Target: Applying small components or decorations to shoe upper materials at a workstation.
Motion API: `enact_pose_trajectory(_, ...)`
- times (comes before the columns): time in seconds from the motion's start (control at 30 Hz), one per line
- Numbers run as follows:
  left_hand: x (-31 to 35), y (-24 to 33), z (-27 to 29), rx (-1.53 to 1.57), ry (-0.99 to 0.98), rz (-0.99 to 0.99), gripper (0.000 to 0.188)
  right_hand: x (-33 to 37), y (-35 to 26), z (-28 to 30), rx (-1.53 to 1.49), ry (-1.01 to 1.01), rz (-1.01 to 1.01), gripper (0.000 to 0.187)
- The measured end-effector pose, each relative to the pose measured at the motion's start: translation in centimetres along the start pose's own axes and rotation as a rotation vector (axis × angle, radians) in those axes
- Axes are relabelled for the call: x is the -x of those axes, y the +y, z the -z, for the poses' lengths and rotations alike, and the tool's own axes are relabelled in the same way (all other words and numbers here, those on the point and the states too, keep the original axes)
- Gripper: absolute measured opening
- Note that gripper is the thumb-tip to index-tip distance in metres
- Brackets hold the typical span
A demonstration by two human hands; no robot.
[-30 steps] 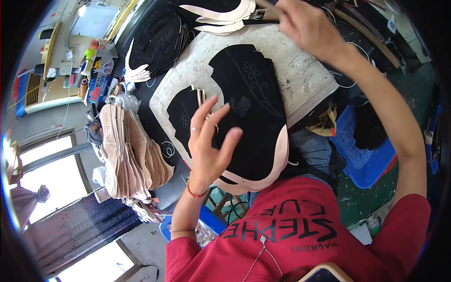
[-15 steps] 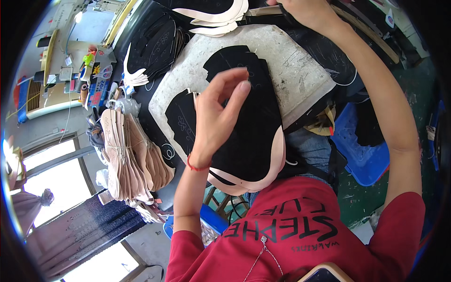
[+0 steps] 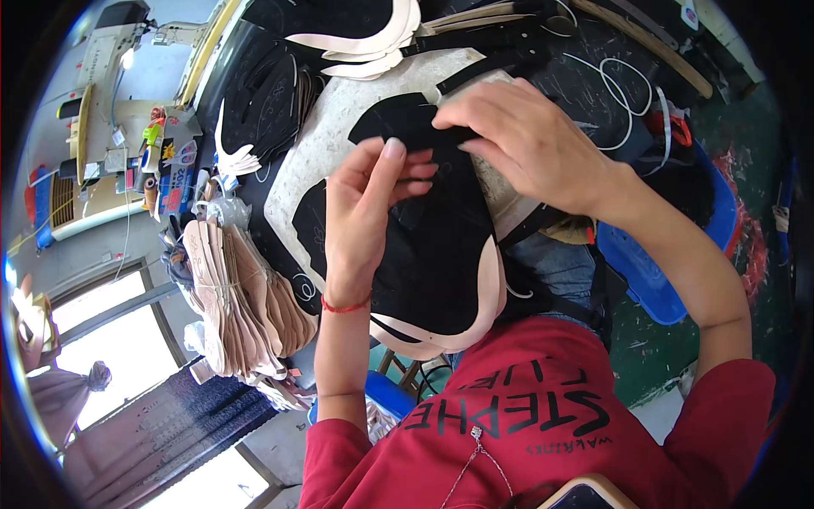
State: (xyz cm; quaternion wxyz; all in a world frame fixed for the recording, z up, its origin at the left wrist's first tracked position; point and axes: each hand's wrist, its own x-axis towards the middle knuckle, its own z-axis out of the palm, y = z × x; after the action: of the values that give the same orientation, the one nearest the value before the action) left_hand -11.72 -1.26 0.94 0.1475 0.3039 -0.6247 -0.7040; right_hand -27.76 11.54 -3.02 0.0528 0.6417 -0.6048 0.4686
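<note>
Left hand (image 3: 363,195) and right hand (image 3: 530,146) hung apart over the black panel (image 3: 437,271).
It covered the pale slab's (image 3: 335,119) near edge; whether either hand gripped it, I couldn't tell; light, flat steadying seemed best.

Left grip (image 3: 360,208) half-curled, right grip (image 3: 530,144) arched near it, right elbow (image 3: 721,322) bent

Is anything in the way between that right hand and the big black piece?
Nothing visible is in the way. The right hand hovers at or over the upper part of the black piece; I can't tell whether it touches. The left hand is off to its left, not in between.
</note>
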Motion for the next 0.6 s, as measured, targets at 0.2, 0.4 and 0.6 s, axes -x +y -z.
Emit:
enact_pose_trajectory(0.2, 4.5, -2.4, 1.5, -0.083, 0.155, -0.031, 0.02, 0.5, -5.2, -4.1, -0.208, -0.05, -0.174, 0.016)
enact_pose_trajectory(0.4, 10.4, -3.7, 3.2, -0.089, 0.191, 0.102, 0.02, 2.3, -9.5, -6.4, -0.156, -0.216, -0.169, 0.007)
enact_pose_trajectory(0.6, 10.0, -3.4, 5.5, -0.966, 0.248, -0.325, 0.033, 2.4, -9.2, -6.9, -0.188, -0.316, -0.319, 0.012)
